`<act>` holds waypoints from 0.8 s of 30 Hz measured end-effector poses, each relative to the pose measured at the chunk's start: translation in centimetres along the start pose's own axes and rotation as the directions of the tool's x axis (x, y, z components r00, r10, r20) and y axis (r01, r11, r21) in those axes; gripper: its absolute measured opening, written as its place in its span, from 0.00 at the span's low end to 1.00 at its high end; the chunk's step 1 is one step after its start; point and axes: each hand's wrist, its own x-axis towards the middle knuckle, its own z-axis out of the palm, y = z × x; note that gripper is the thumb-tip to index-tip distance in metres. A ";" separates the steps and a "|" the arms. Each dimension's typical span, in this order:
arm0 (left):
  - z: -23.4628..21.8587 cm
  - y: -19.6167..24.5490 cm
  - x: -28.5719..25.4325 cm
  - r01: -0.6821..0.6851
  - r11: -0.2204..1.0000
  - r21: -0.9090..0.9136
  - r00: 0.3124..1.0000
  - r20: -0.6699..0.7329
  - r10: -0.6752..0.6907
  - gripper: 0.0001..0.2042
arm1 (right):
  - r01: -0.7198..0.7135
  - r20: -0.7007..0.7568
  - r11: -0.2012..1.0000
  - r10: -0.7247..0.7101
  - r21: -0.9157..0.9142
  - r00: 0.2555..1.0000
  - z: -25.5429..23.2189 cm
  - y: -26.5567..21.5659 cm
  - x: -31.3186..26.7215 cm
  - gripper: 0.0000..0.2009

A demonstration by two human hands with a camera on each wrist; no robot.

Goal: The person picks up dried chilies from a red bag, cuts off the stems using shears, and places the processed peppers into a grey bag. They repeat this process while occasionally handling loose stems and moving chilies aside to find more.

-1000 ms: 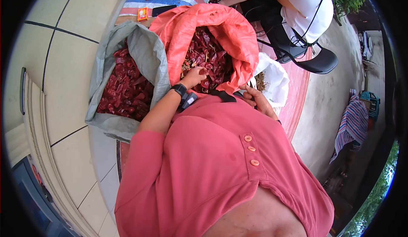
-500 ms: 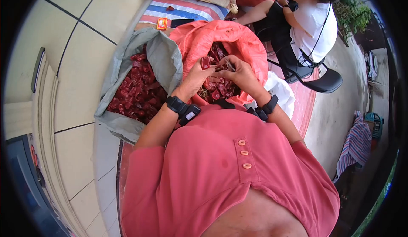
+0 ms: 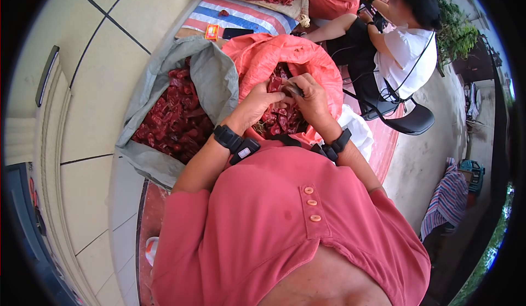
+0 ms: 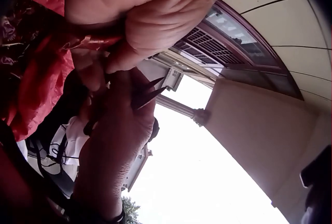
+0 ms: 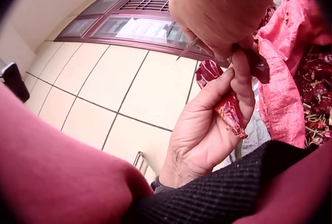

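My left hand (image 3: pixel 256 106) pinches a dried red chili (image 5: pixel 228 112) between thumb and fingers, over the mouth of a coral-red woven sack (image 3: pixel 249 48). In the right wrist view, the chili's wrinkled, glossy skin shows on both sides of the thumb. Close against it, my right hand (image 3: pixel 313 102) grips small scissors (image 4: pixel 148 97), whose two pointed blades stick out from the fist in the left wrist view. The handles are hidden in the palm. Dark red chili skin (image 5: pixel 259 67) also shows beside the right fingers. More chilies (image 3: pixel 287 120) with stems fill the sack below.
A grey sack (image 3: pixel 211 67) of red chilies stands open at the left, a white bag (image 3: pixel 359 133) at the right. Beyond lie a striped sack (image 3: pixel 241 15), a small orange box (image 3: pixel 212 32) and a phone (image 3: pixel 237 33). Another person (image 3: pixel 405 59) sits at the upper right.
My left hand has come up out of the coral sack with a chili. The right hand has moved from the sack's right side to meet it. Over the last half second both stay together.
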 end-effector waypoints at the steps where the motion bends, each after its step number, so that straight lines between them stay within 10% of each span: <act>1: -0.4 -0.3 0.3 -0.015 1.000 0.026 1.000 0.000 0.015 0.11 | 0.013 -0.030 1.000 -0.014 -0.021 0.999 0.0 0.2 0.1 0.09; 5: -0.8 -0.2 0.9 -0.008 0.997 0.081 1.000 0.005 0.008 0.10 | -0.035 -0.147 0.964 0.076 0.265 0.986 0.2 1.2 0.5 0.07; 15: 0.3 1.1 0.8 -0.050 0.998 0.041 0.999 0.000 0.050 0.10 | -0.344 0.131 0.587 0.374 0.733 0.918 -1.4 -0.9 1.1 0.02; 21: -1.1 0.2 1.2 -0.034 0.985 -0.170 0.999 -0.004 0.033 0.08 | -0.471 0.430 0.013 0.388 0.882 0.815 -0.4 1.0 0.8 0.05; 24: -1.3 0.2 1.0 -0.043 0.987 -0.157 0.997 -0.067 0.032 0.08 | -0.487 0.343 0.272 0.439 0.830 0.830 -0.5 0.3 1.0 0.05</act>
